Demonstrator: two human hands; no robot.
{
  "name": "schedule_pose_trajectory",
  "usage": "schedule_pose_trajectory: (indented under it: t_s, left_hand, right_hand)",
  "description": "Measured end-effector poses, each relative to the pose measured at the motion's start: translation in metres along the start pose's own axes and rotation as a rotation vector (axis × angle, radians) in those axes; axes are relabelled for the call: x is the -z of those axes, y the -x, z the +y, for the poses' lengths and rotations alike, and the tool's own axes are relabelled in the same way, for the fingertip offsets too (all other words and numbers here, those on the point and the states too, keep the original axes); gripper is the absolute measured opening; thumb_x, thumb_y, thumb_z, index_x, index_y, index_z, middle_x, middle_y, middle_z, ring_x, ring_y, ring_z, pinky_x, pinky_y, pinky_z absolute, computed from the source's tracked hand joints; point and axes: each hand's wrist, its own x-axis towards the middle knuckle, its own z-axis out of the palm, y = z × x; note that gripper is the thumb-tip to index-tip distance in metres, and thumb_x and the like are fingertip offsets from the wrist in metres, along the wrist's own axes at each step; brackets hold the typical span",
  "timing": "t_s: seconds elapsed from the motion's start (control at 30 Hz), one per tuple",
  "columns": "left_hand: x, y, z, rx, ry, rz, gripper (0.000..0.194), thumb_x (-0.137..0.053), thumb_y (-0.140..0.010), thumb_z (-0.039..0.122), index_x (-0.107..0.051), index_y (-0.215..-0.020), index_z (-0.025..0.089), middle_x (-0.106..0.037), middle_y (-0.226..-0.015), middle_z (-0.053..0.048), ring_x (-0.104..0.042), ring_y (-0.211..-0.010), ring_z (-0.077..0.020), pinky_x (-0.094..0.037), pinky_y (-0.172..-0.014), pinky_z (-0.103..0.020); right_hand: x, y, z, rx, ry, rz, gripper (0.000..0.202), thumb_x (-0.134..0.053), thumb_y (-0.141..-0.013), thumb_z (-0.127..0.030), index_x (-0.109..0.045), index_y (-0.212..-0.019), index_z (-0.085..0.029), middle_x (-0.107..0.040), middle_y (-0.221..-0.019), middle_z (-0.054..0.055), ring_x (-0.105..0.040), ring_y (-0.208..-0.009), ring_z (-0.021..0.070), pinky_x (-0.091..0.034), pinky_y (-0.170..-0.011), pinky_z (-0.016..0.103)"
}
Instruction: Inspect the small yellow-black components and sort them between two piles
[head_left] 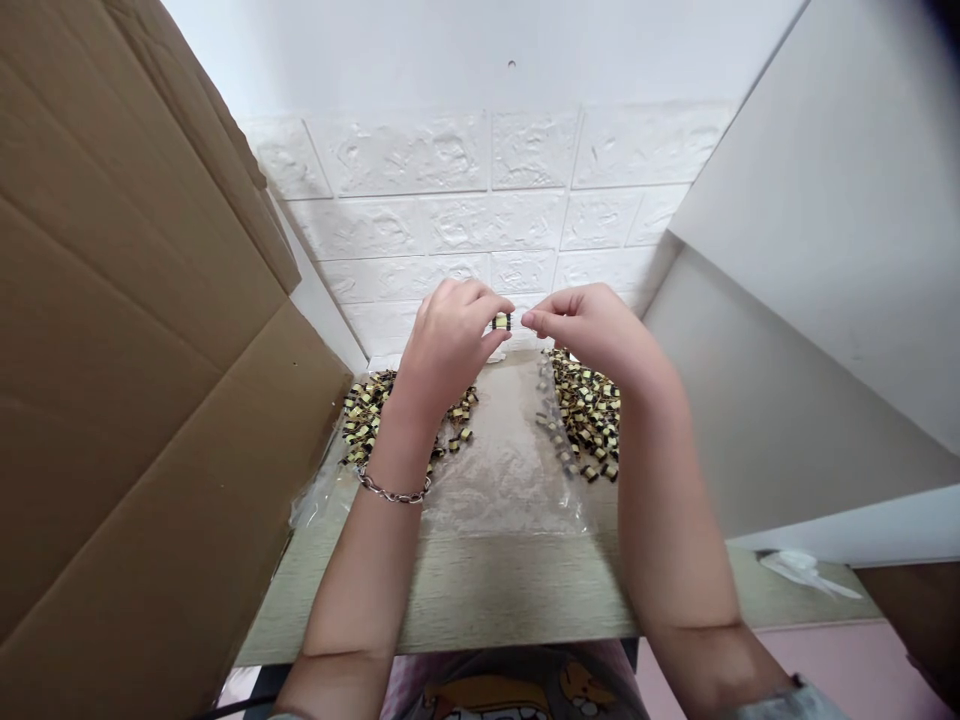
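Note:
My left hand (459,335) pinches a small black and yellow component (502,322) between thumb and forefinger, raised above the table. Just to its right, my right hand (577,325) has its thumb and fingertips pressed together; whatever they hold, if anything, is too small to make out. Similar components lie in a left pile (367,405), partly hidden behind my left wrist, and in a right pile (589,410) beside my right forearm. Between the piles a clear plastic sheet or bag (502,450) lies on the table.
The light wooden table (517,590) ends near my body. A tall cardboard panel (150,350) stands on the left, a white panel (810,300) on the right. White brick-patterned wall (450,225) is behind. A crumpled white item (806,570) lies at the right.

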Motion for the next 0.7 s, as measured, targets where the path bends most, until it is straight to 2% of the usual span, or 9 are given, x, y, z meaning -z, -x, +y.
schedule_pose_trajectory:
  t_s: [0.33,0.5,0.7]
  left_hand:
    - [-0.0002,-0.0008,0.0032,-0.015,0.009,-0.048,0.016,-0.053,-0.077,0.023,-0.058,-0.091,0.020,-0.056,-0.088,-0.002,-0.045,-0.086,-0.0162,-0.035,-0.078,-0.031]
    - [-0.0032,-0.0005,0.0008,-0.046,0.023,-0.051,0.014,-0.053,-0.077,0.024,-0.059,-0.090,0.020,-0.056,-0.087,-0.002,-0.046,-0.085,-0.0155,-0.036,-0.079,-0.031]
    - [-0.0032,-0.0001,-0.0008,-0.052,0.017,-0.053,0.019,-0.054,-0.077,0.027,-0.059,-0.093,0.018,-0.057,-0.088,-0.003,-0.047,-0.086,-0.0154,-0.036,-0.080,-0.031]
  right_hand:
    - [-0.0035,-0.0025,0.0009,-0.012,0.028,-0.036,0.027,-0.050,-0.072,-0.037,-0.054,-0.057,-0.014,-0.045,-0.052,-0.002,-0.041,-0.053,0.0086,-0.026,-0.049,0.022]
    - [-0.0030,-0.0036,0.0025,-0.036,0.030,-0.060,0.026,-0.050,-0.072,-0.037,-0.058,-0.061,-0.014,-0.046,-0.051,-0.002,-0.039,-0.049,0.0079,-0.024,-0.046,0.023]
    - [0.0004,-0.0016,0.0020,-0.023,-0.030,-0.080,0.028,-0.051,-0.073,-0.038,-0.057,-0.061,-0.014,-0.049,-0.052,-0.001,-0.036,-0.047,0.0062,-0.027,-0.048,0.022]
